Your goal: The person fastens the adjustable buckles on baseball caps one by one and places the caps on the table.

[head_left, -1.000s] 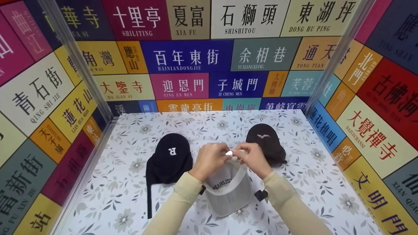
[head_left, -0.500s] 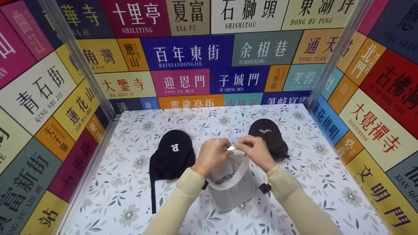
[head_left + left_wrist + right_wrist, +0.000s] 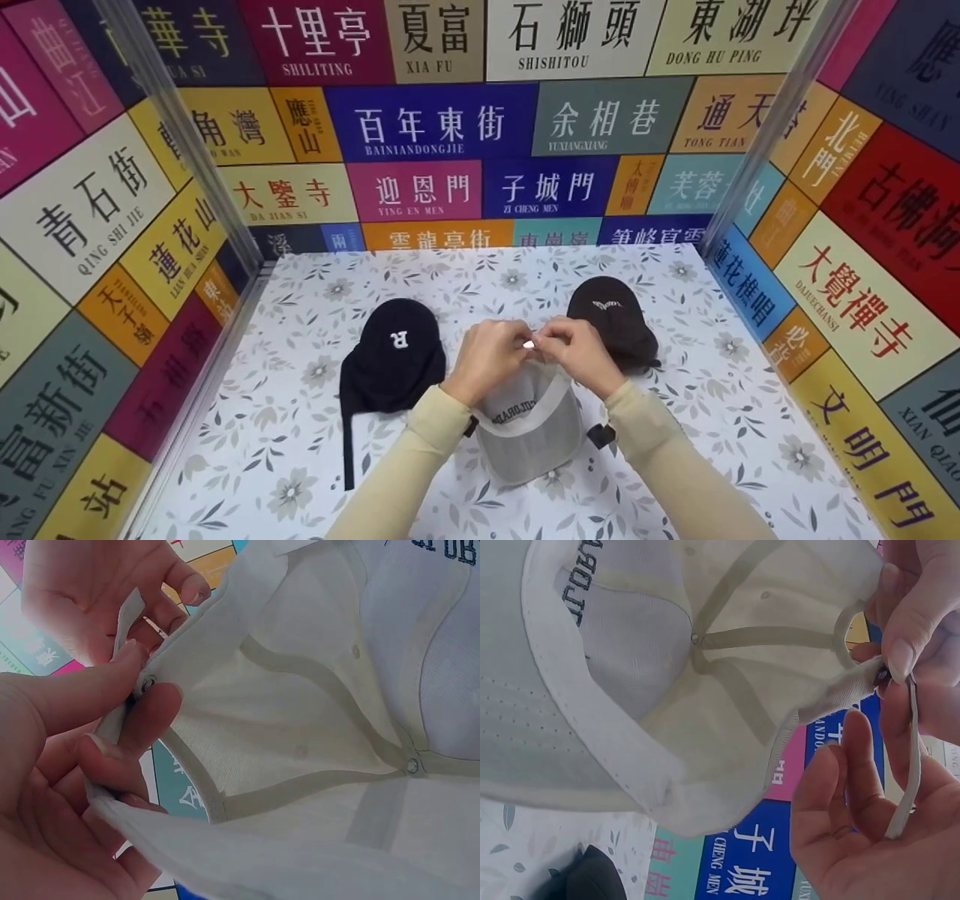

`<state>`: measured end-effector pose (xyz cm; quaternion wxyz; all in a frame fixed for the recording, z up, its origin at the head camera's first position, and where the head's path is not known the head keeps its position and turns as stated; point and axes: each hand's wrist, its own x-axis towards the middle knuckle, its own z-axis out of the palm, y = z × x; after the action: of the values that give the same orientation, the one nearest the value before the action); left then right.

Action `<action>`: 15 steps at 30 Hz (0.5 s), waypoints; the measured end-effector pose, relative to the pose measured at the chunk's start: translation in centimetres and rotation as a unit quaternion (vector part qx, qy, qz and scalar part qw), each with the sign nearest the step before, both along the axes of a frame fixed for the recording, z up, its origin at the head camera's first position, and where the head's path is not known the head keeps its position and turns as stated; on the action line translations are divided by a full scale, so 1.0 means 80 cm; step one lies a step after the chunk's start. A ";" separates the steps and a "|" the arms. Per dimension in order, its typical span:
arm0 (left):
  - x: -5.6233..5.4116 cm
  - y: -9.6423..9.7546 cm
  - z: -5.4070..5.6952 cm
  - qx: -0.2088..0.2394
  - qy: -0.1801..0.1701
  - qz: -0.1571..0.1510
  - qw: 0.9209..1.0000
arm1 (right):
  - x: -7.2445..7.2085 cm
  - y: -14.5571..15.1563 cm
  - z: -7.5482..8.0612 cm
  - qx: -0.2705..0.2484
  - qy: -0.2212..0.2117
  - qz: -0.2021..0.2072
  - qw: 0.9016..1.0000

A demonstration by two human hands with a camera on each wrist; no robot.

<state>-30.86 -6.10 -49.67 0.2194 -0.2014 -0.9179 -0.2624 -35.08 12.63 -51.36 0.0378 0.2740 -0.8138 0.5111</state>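
Observation:
A pale grey-white baseball cap (image 3: 531, 450) stands on the table with its brim toward me and its inside in sight. My left hand (image 3: 480, 364) pinches the cap's rear strap between thumb and index finger, beside a small metal fitting (image 3: 148, 682). From that grip the free strap tail (image 3: 913, 757) sticks out. My right hand (image 3: 583, 356) is close by, its fingers loosely bent around the tail. In the right wrist view the tail passes in front of the right hand's fingers (image 3: 859, 754), which pinch nothing that I can see.
A black cap (image 3: 397, 367) with a white R lies to the left, its long strap trailing toward me. Behind my right hand is a dark brown cap (image 3: 609, 319). The table (image 3: 292, 450) has a floral cover; sign-printed walls (image 3: 431, 124) enclose it.
My right fingers drew slightly away from the left ones and are close to them again. The left hand keeps its pinch on the strap. All three caps stay in place.

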 end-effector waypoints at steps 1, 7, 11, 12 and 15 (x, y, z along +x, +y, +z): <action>0.000 0.000 0.000 0.000 -0.001 -0.002 1.000 | 0.001 0.001 -0.001 -0.006 -0.004 -0.002 1.000; 0.002 0.000 -0.001 0.005 -0.004 -0.014 1.000 | 0.007 0.001 -0.004 -0.015 -0.011 -0.015 1.000; 0.002 0.000 0.000 0.005 -0.007 -0.018 1.000 | 0.011 0.000 0.000 -0.012 0.000 -0.022 1.000; 0.002 0.000 0.000 0.007 -0.007 -0.017 1.000 | 0.011 -0.001 0.002 -0.010 0.002 -0.021 1.000; 0.002 -0.002 0.004 0.010 -0.002 -0.009 1.000 | 0.009 -0.004 0.007 -0.007 0.005 -0.014 1.000</action>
<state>-30.69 -6.27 -49.38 0.2168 -0.2072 -0.9138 -0.2739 -34.39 12.34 -50.81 0.0507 0.2652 -0.8134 0.5152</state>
